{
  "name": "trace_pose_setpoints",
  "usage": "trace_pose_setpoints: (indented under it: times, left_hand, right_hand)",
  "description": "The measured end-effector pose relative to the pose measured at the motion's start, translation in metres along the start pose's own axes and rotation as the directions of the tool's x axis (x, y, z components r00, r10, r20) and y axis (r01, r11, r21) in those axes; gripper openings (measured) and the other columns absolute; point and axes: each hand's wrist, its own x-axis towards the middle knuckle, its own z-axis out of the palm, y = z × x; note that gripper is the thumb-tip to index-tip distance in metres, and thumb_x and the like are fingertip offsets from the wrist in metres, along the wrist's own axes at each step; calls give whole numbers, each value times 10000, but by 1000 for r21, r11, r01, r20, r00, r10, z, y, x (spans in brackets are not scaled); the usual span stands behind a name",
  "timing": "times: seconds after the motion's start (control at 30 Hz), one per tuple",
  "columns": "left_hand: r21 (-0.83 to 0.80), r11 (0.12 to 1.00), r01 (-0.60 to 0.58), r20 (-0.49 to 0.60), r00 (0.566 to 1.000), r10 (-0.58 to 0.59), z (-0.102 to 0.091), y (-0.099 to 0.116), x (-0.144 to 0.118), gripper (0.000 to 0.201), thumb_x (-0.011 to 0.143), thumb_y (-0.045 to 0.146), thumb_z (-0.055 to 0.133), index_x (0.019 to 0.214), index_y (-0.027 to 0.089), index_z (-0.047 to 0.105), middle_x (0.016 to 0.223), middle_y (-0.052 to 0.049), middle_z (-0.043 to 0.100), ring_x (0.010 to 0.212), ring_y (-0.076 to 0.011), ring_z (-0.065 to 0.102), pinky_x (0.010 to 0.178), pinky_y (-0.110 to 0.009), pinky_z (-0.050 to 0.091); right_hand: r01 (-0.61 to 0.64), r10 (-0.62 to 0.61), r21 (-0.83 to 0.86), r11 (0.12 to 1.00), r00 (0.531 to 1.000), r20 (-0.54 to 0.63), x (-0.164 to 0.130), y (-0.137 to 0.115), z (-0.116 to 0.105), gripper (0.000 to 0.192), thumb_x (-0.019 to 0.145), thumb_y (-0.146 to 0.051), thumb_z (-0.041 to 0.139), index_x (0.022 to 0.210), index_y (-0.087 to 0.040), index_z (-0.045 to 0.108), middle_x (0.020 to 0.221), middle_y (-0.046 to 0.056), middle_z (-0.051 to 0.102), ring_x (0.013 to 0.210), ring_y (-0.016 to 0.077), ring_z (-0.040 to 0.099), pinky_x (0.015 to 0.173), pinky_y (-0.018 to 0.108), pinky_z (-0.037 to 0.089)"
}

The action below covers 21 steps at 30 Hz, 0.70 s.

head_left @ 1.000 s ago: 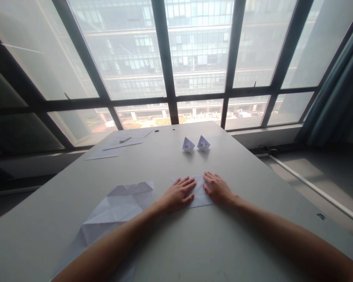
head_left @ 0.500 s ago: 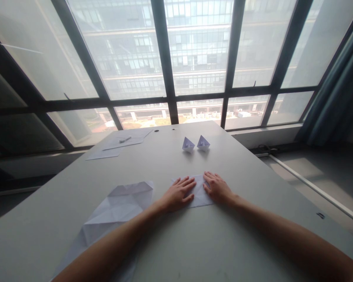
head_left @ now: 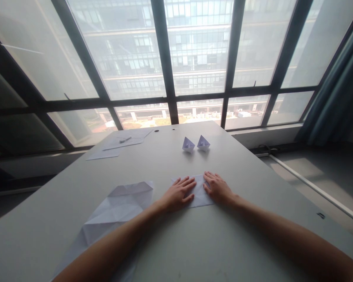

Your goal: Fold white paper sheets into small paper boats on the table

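A small folded white paper (head_left: 199,192) lies flat on the grey table (head_left: 170,239) in front of me. My left hand (head_left: 176,194) rests flat on its left half, fingers spread. On its right half my right hand (head_left: 217,188) presses down flat, fingers apart. Neither hand grips anything. Two small folded paper boats (head_left: 188,144) (head_left: 203,143) stand side by side further back on the table.
A large creased, unfolded white sheet (head_left: 111,213) lies to the left of my left arm. Flat sheets of paper with a pen (head_left: 125,139) lie at the far left corner. Tall windows (head_left: 200,58) run behind the table; a curtain (head_left: 338,102) hangs at the right.
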Motion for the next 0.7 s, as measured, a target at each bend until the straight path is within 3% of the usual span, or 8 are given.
trace_pose_setpoints:
  times: [0.7]
  left_hand:
    - [-1,1000,3,9,1000,-3,1,1,1,570,992,477,423,1525,289,353,1600,-21,293,1484,-270,232,1208,-475,169]
  right_hand:
    - [-6,6,0,1000,1000,1,0,1,1,544,953,-344,425,1445,-114,467,1529,138,415,1431,234,342,1194,403,199]
